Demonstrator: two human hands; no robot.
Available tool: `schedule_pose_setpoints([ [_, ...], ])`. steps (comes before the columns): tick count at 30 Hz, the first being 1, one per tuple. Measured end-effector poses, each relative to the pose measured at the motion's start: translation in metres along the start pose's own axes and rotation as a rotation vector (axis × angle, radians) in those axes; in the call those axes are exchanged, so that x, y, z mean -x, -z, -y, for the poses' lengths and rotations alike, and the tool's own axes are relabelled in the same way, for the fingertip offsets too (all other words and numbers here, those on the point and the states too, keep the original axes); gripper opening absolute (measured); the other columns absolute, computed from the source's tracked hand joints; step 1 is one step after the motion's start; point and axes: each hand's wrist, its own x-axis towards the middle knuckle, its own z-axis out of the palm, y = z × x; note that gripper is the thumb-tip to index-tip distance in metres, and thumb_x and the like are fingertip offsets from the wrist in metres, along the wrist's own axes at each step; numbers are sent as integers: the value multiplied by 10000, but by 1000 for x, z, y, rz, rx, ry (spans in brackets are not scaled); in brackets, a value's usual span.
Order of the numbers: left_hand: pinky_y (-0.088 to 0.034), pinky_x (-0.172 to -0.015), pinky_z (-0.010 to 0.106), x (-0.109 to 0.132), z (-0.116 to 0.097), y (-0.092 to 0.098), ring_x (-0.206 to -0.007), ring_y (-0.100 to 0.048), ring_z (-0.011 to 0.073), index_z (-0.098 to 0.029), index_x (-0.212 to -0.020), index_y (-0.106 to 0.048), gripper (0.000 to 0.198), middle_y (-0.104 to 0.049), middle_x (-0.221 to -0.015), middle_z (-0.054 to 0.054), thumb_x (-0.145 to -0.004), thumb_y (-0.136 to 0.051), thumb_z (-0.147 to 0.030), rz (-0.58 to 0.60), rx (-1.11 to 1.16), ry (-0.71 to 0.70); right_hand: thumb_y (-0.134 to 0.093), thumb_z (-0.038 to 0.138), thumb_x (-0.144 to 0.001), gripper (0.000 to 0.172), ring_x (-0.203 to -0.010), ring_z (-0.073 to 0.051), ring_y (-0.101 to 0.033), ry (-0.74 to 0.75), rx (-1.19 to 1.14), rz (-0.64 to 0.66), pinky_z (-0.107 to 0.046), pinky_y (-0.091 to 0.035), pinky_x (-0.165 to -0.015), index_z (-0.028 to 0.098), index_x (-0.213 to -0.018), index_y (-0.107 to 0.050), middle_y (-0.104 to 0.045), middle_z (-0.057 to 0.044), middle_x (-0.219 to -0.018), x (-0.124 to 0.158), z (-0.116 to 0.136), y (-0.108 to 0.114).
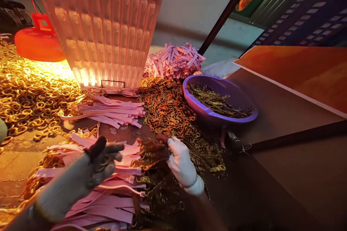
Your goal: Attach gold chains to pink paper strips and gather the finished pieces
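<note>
My left hand (101, 166), in a grey glove with dark fingertips, hovers over pink strips (108, 202) with metal pieces at their ends. Its thumb and forefinger stand apart while the lower fingers curl round something small, perhaps rings, that I cannot make out. My right hand (181, 162) wears a white glove with dark fingertips. Its fingers are closed at the near edge of a heap of short chain pieces (170, 108); what they pinch is hidden. Between the hands, small chains (148, 155) lie at the strips' right ends.
Gold-coloured rings (32, 97) cover the left side under a lit red lamp (39, 39). A ribbed translucent panel (105, 25) stands behind a pink strip bundle (114, 110). More strips (176, 59) lie at the back. A purple basin (219, 115) holds chains at the right.
</note>
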Motion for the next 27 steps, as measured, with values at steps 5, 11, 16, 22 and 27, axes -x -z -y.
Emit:
schedule_pose_setpoints([
  [5,-509,-507,179,-14,3,-35,-703,-679,161,-128,-1255,-678,534,-697,-1170,173,-795,-748,-392,199,89,138,-441,52,-707,265,-839,-220,-559,21,98,232,-314,-447,-800,148,-863,-632,-609,-87,-845,-36,-19,-29],
  [11,-282,-398,142,-11,17,-33,-516,-478,62,-168,-1137,-641,366,-624,-738,7,-845,-708,-378,181,-204,-70,-383,-8,-652,515,-968,-206,-599,15,-71,89,-315,-479,-905,150,-1079,-625,-647,-89,-1001,-25,-18,-27],
  [16,-289,-394,197,-17,25,-37,-430,-453,91,-164,-955,-572,276,-591,-591,-13,-889,-593,-431,79,-602,-259,-411,1,-757,607,-1119,-212,-598,124,-317,20,-343,-492,-999,208,-1307,-563,-633,-87,-1207,-1,18,-11],
  [22,-490,-628,288,-23,30,-40,-655,-607,166,-146,-1285,-505,476,-685,-783,35,-857,-618,-321,56,-853,-662,-512,120,-909,390,-979,-189,-638,121,-617,155,-322,-528,-929,216,-1277,-598,-675,-71,-1094,4,63,-15],
  [27,-404,-486,220,-15,33,-49,-556,-527,110,-190,-1159,-512,456,-650,-791,1,-826,-723,-419,105,-500,-456,-514,145,-939,408,-1022,-172,-640,13,-802,59,-298,-524,-949,227,-1336,-557,-672,-49,-1149,10,69,-24],
])
